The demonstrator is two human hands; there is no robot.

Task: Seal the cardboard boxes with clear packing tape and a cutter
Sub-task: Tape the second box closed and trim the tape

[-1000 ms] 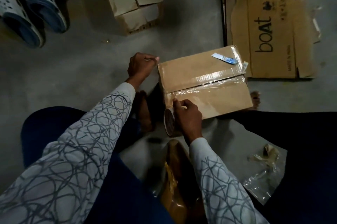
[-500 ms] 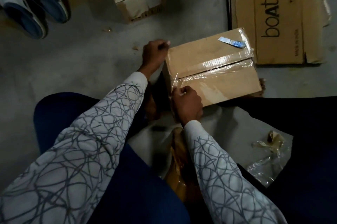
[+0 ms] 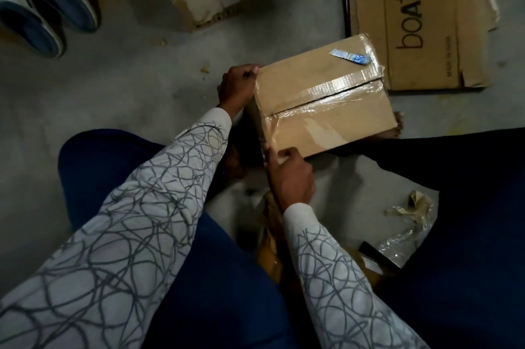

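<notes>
Fingers (image 3: 246, 71) gripping box (image 3: 326, 124), "boat" cardboard (image 3: 466, 25)

The tape roll seen under the right hand (image 3: 292, 175) a second ago is now out of sight. Half a second ago that hand was higher on the left edge of the cardboard box (image 3: 326, 127), drawing a loose strand. It has since dropped to the box's lower-left corner, with thumb and forefinger curled against the clear tape (image 3: 326, 87). The strand now lies flat over that edge.
</notes>
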